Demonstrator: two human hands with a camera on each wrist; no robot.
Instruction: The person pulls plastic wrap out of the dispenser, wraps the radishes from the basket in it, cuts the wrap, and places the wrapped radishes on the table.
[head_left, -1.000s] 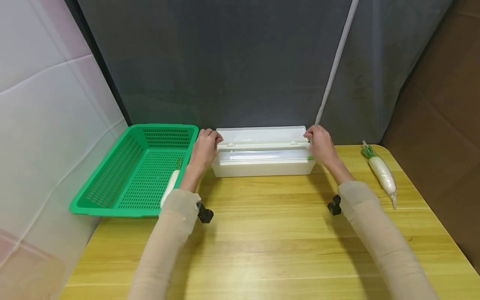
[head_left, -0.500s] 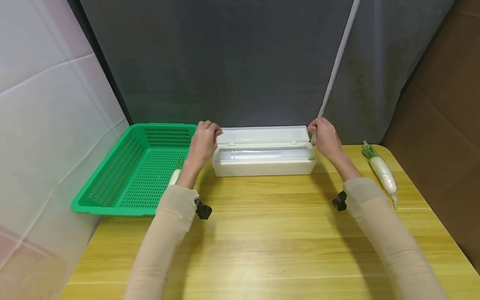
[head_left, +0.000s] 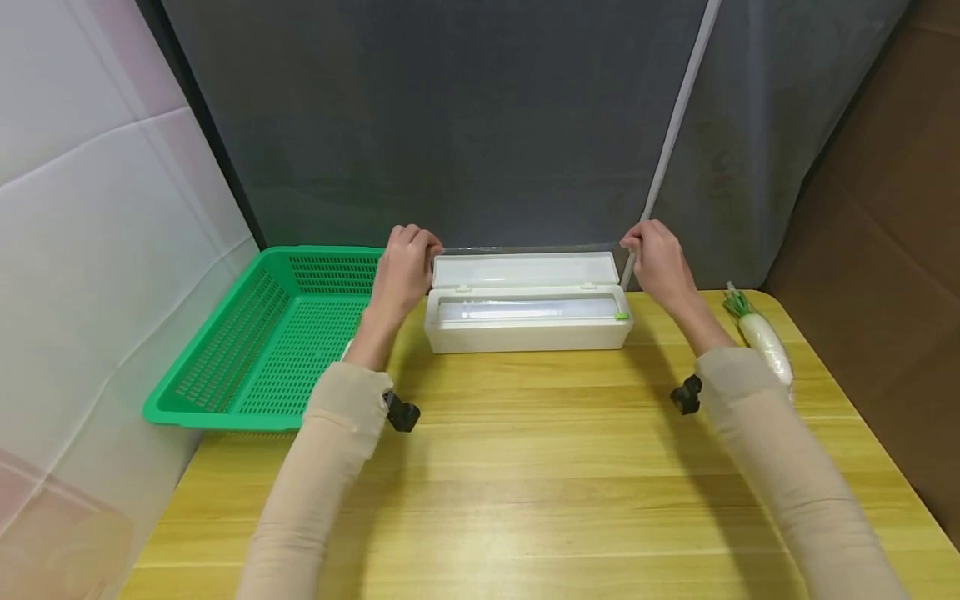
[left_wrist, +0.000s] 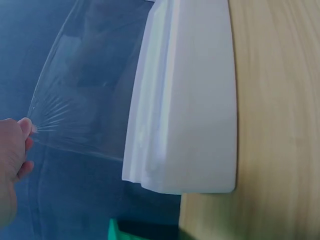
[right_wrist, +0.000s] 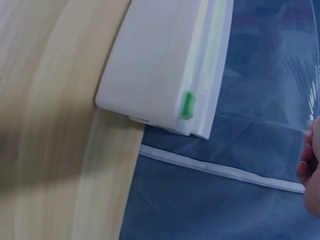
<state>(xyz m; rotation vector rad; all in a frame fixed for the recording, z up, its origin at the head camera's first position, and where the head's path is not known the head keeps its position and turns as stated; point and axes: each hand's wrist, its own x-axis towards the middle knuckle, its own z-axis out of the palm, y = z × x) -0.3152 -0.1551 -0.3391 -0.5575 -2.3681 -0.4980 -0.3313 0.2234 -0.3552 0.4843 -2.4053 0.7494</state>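
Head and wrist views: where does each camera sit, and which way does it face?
Head: on the head, facing forward and down at the white box; left hand, right hand, sleeves show.
Left wrist: worn there, toward the box's left end; left hand shows.
Right wrist: worn there, toward its right end; right hand shows.
Wrist views share the box and clear film.

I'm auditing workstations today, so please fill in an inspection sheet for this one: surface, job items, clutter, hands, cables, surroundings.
Surface: wood-grain table.
Job items: white cling-film dispenser, lid open, green slider at its right end; clear film extending from it.
Clutter: green perforated basket at left, plastic-wrapped daikon at right.
Hands: left hand and right hand pinch the film at opposite sides.
Cables: nothing seen.
Surroundings: dark gray curtain behind, white sheet left, brown sheet right.
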